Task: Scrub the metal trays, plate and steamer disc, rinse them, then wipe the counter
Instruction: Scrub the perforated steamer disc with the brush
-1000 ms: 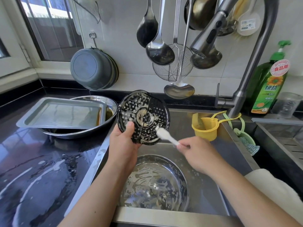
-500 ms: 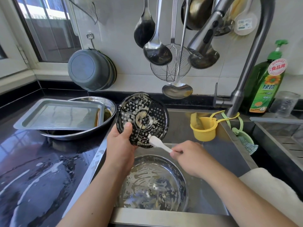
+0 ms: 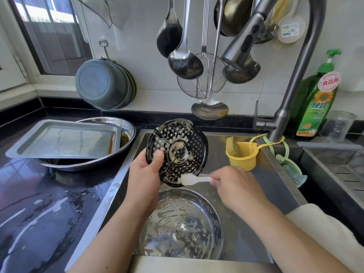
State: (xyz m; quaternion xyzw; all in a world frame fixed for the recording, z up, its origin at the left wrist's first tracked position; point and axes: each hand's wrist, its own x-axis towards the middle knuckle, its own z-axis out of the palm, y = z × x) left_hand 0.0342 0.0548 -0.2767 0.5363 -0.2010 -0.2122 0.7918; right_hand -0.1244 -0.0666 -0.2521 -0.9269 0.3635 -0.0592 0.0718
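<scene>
Over the sink [image 3: 226,154], the soapy steamer disc [image 3: 177,152] tilts in the left hand [image 3: 144,174], thumb pinching its rim; it could slip onto the plate [image 3: 180,225] below. The right hand's [image 3: 234,188] fingers grip the brush [image 3: 194,179] at the disc's lower edge.

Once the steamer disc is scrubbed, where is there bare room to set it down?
Bare, wet counter lies in front of the stacked tray and bowl, left of the sink rim. The sink floor is crowded by the soapy round plate.

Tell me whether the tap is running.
Off: no water falls from the grey pull-down spray head above the steel sink.
</scene>
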